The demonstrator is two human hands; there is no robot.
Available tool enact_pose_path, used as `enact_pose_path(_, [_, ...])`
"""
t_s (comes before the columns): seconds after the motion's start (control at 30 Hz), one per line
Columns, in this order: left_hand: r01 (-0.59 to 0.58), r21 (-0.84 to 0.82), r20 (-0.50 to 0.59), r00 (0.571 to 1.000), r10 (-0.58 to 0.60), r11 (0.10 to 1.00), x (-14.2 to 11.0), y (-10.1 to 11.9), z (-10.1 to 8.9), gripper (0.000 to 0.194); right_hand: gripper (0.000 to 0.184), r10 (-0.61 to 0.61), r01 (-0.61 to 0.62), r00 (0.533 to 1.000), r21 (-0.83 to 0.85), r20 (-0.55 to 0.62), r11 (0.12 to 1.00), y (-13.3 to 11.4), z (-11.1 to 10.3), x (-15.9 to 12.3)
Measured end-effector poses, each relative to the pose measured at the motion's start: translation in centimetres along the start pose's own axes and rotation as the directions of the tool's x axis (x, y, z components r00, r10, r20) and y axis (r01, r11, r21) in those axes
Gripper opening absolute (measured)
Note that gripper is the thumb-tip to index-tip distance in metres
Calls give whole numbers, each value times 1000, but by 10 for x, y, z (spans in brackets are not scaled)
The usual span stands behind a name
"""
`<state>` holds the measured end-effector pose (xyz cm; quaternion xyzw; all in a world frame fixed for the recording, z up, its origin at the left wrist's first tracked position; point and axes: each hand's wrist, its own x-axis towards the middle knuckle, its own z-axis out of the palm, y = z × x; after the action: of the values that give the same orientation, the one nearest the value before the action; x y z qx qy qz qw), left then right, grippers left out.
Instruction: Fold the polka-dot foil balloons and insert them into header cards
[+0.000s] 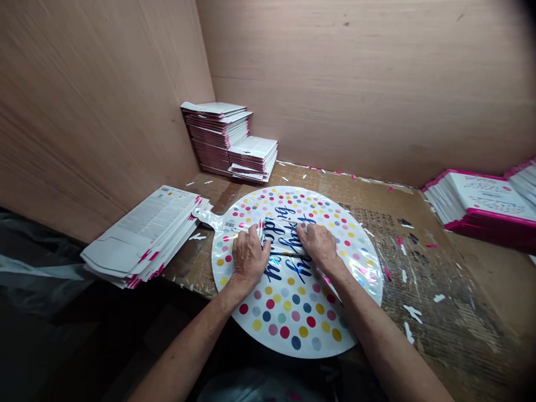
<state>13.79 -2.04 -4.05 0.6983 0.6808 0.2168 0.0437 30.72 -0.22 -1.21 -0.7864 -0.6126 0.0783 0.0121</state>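
A flat round foil balloon (288, 324), white with coloured dots and dark blue "happy birthday" lettering, lies face up on the cardboard-covered table. Its tail points left, and its near edge hangs over the table's front. My left hand (251, 254) rests on the balloon left of the lettering, fingers curled and thumb towards the middle. Over the lettering, my right hand (319, 245) is closed with its fingertips on the foil. A shiny crease runs between both hands. What lies under my fingers is hidden.
Folded white printed cards (142, 234) with pink edges lie at the left. Taller card stacks (218, 137) stand in the back corner, and more pink-and-white cards (486, 195) at the right. Paper scraps (412, 312) litter the cardboard surface (452, 279). Wooden panels (355, 84) rise behind and left.
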Motion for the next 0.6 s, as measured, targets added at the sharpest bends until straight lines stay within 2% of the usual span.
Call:
enact_pose_path(0.1, [-31,54,1,1000,31,998,-4,-3,0,34,36,-30,28,999,-50,-45,998,-14,-6,10])
enact_pose_path(0.17, [-59,65,0,998,59,996,-6,-5,0,28,33,-166,158,983,-101,-76,982,-26,-12,20])
enact_pose_path(0.23, [-69,55,0,998,69,996,-7,-8,-1,25,35,-343,339,939,-120,-14,933,-37,-18,31])
enact_pose_path(0.3, [-70,0,-11,998,70,998,-4,-12,-3,29,33,-442,448,893,-84,80,890,-42,-23,36])
enact_pose_path(0.37, [-48,-109,-38,998,44,993,2,-17,-6,39,27,-471,478,876,-47,106,877,-39,-24,32])
enact_pose_path(0.43, [-10,-280,-27,1000,3,960,9,-19,-10,45,20,-517,516,853,22,72,856,-30,-19,19])
enact_pose_path(0.47, [19,-387,13,1000,-15,922,11,-18,-11,44,20,-543,539,838,80,41,838,-25,-15,9])
enact_pose_path(0.53, [82,-594,112,994,-19,800,13,-13,-13,37,30,-571,563,820,241,-41,791,-15,-7,-10])
enact_pose_path(0.6, [111,-706,147,989,-8,700,9,-7,-16,30,42,-551,527,832,407,-66,746,-9,0,-26])
